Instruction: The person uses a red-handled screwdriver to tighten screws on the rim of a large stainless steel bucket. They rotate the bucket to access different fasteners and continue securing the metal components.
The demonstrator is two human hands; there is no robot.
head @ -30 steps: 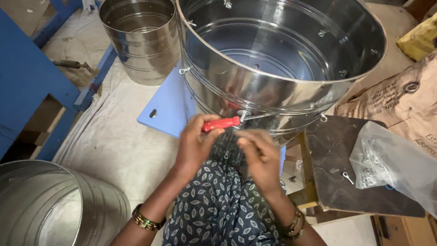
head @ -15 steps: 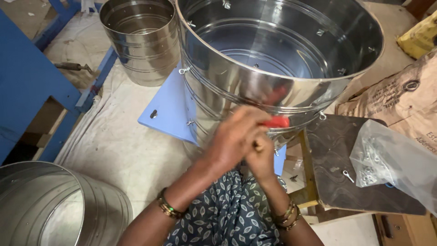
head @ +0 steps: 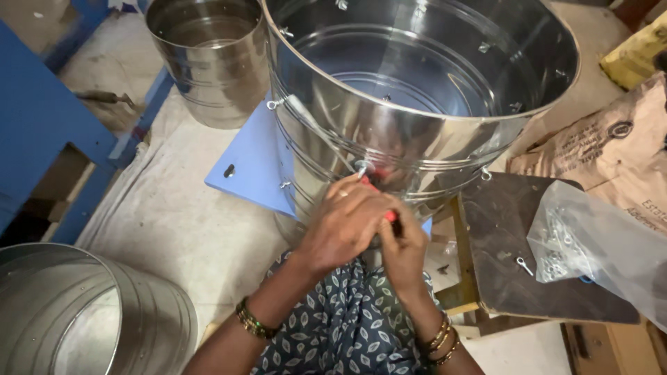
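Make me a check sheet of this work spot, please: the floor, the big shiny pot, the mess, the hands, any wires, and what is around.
Surface: pale cloth spread on the floor, with a blue board lying on it.
Job's things: large steel drum, open top, small eye hooks along its wall; red-handled tool at the wall, mostly hidden.
Clutter: clear bag of small metal parts on a dark board; one loose hook beside it.
Grips: left hand and right hand together at the tool, against the drum.
Cables: nothing seen.
Surroundings: smaller steel drum behind, another on its side, blue frame, brown sack.
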